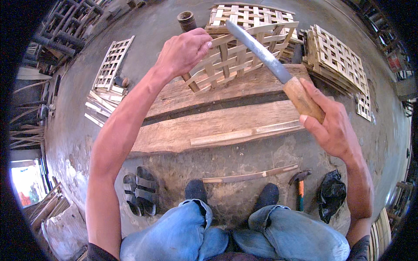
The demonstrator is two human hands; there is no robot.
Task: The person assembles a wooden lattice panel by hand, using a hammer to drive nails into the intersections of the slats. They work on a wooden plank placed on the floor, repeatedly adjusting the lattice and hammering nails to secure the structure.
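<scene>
My left hand (183, 51) is closed on the upper left edge of a woven slat panel (238, 65), which stands tilted on a thick wooden plank bench (170, 132). The panel is an open lattice of pale, flat strips, bamboo-like in look. In my right hand (332, 126) is a large knife (264, 55), its wooden handle wrapped by my fingers. The long grey blade points up and left, passing in front of the panel; whether it touches the strips I cannot tell. A narrow pale slat (244, 134) lies along the bench's near edge.
Stacks of lattice panels stand at the far side (250, 16) and right (342, 54). Loose strips (102, 104) lie at left. A dark cylindrical container (187, 21) stands behind my left hand. Near my feet are a long strip (252, 175), a hammer (300, 187), a black bag (332, 195) and sandals (146, 191).
</scene>
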